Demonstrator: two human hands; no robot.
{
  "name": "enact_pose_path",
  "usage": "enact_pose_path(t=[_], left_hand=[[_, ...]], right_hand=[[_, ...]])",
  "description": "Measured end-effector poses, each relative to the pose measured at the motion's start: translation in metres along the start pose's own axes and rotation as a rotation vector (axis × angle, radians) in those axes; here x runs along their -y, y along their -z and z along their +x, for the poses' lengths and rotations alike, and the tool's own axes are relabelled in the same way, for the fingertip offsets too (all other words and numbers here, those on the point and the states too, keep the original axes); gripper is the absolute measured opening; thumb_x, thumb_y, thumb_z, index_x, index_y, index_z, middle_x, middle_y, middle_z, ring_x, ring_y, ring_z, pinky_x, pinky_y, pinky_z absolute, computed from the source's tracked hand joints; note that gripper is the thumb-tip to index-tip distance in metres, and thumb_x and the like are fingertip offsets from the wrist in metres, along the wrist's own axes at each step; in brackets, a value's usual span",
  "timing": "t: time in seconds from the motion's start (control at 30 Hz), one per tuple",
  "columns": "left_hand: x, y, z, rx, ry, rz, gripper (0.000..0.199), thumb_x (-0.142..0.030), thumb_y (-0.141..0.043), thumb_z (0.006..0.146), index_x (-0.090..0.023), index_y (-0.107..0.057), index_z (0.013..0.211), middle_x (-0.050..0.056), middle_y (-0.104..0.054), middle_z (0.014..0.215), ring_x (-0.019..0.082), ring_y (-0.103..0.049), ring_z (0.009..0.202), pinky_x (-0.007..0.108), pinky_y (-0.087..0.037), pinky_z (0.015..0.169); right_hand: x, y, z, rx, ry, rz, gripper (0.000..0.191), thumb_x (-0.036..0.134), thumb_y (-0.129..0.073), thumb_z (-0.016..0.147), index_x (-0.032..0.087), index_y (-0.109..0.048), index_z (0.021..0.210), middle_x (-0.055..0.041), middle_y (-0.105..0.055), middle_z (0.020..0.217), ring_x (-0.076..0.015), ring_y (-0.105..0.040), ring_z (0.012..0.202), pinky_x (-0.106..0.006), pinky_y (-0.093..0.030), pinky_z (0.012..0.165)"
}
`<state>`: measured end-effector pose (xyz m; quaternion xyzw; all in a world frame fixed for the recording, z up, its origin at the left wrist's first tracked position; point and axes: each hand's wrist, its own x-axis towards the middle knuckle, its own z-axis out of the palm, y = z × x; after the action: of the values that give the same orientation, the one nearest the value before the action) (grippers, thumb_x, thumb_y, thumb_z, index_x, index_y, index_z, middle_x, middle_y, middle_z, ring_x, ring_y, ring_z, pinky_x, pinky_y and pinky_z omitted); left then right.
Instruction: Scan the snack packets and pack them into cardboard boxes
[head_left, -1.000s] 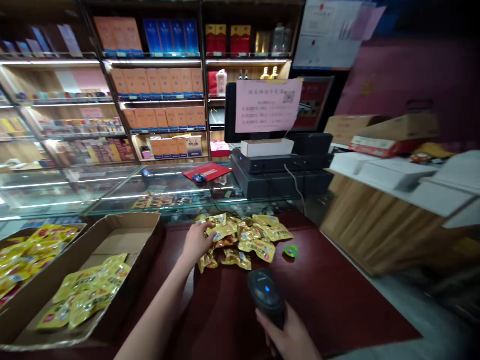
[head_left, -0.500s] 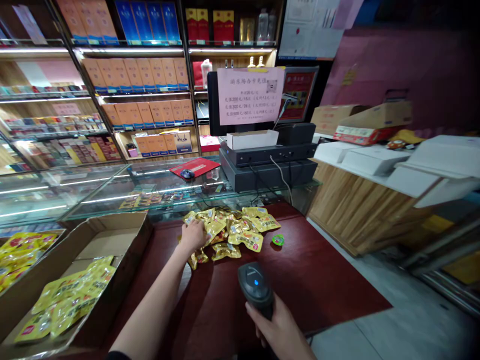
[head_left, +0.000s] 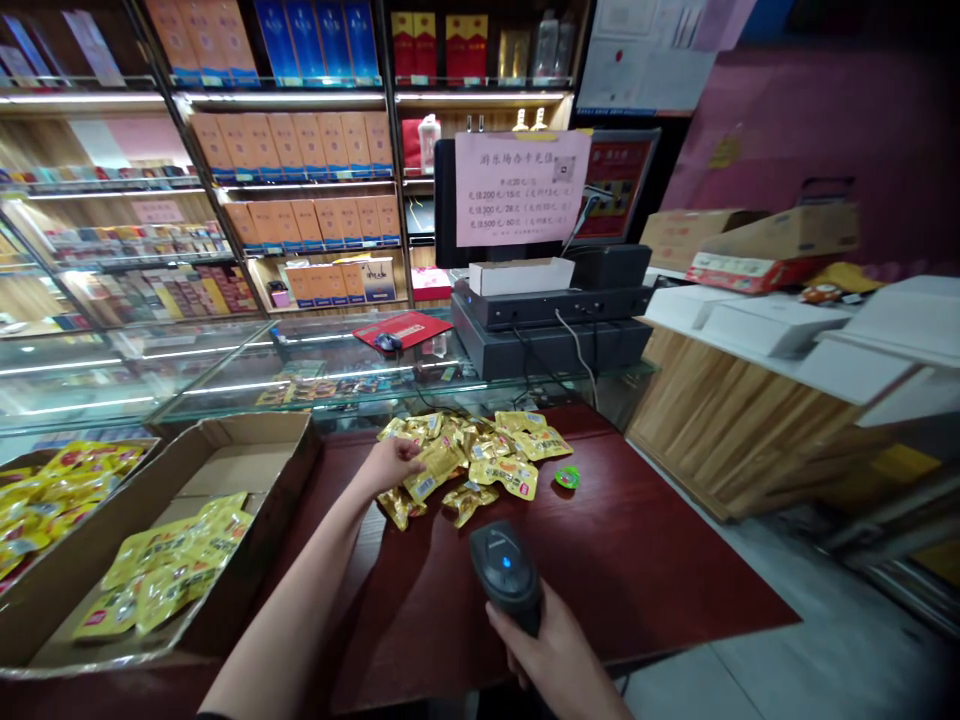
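Observation:
At the left side of a pile of gold and yellow snack packets (head_left: 504, 478), my left hand (head_left: 390, 465) pinches one snack packet (head_left: 435, 470) by its edge. That packet is tilted, with a printed label near its lower end. My right hand (head_left: 551, 645) is wrapped round the handle of a dark barcode scanner (head_left: 504, 570), which has a blue light on top. The scanner is held above the table, its head pointing toward the pile. A small green packet (head_left: 567, 478) lies just right of the pile.
An open cardboard box (head_left: 281, 500) holding several yellow packets stands at the left, beside another box of yellow bags (head_left: 67, 500). Behind the dark red table (head_left: 645, 580) are a glass counter (head_left: 225, 385), a cash drawer (head_left: 551, 345) and a monitor bearing a pink sign (head_left: 517, 190).
My left hand has drawn a packet up at the pile's left side, baring its label. The scanner stays in my right hand, nearly unmoved. The view has shifted slightly left.

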<state>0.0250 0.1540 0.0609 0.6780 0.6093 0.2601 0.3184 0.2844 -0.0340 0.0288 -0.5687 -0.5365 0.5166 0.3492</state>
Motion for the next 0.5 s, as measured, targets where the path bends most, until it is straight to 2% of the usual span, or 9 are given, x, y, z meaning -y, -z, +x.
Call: enact_pose_path(t=[0.13, 0.27, 0.4, 0.5], left_hand=[[-0.005, 0.008, -0.006, 0.040, 0.038, -0.153, 0.035, -0.039, -0.079, 0.058, -0.015, -0.079, 0.084, -0.001, -0.068, 0.067, 0.017, -0.061, 0.067, 0.025, -0.046, 0.062], [-0.016, 0.015, -0.012, 0.157, 0.068, -0.255, 0.034, -0.036, -0.085, 0.054, -0.016, -0.080, 0.081, -0.001, -0.068, 0.063, 0.013, -0.055, 0.057, 0.022, -0.043, 0.053], [-0.023, 0.019, -0.017, 0.211, 0.118, -0.304, 0.039, -0.035, -0.089, 0.050, -0.015, -0.081, 0.082, -0.001, -0.067, 0.059, 0.011, -0.052, 0.051, 0.022, -0.041, 0.047], [-0.023, 0.019, -0.020, 0.232, 0.148, -0.301, 0.041, -0.034, -0.088, 0.051, -0.016, -0.082, 0.088, 0.000, -0.070, 0.062, 0.012, -0.054, 0.053, 0.022, -0.041, 0.047]], right_hand=[[0.012, -0.008, -0.004, 0.002, 0.015, -0.004, 0.039, 0.051, -0.072, 0.077, 0.019, -0.065, 0.098, 0.0046, -0.056, 0.049, -0.0163, -0.056, 0.044, -0.024, -0.045, 0.045], [0.026, -0.019, -0.011, 0.034, 0.037, -0.004, 0.036, 0.048, -0.073, 0.077, 0.019, -0.067, 0.098, 0.0033, -0.059, 0.051, -0.0176, -0.060, 0.048, -0.025, -0.049, 0.049], [0.033, -0.031, -0.018, 0.081, 0.059, -0.013, 0.034, 0.044, -0.073, 0.079, 0.019, -0.068, 0.102, 0.0024, -0.062, 0.055, -0.0178, -0.063, 0.053, -0.025, -0.051, 0.054], [0.032, -0.036, -0.021, 0.087, 0.077, -0.020, 0.033, 0.042, -0.073, 0.079, 0.018, -0.067, 0.102, 0.0020, -0.063, 0.057, -0.0178, -0.064, 0.055, -0.025, -0.052, 0.056]])
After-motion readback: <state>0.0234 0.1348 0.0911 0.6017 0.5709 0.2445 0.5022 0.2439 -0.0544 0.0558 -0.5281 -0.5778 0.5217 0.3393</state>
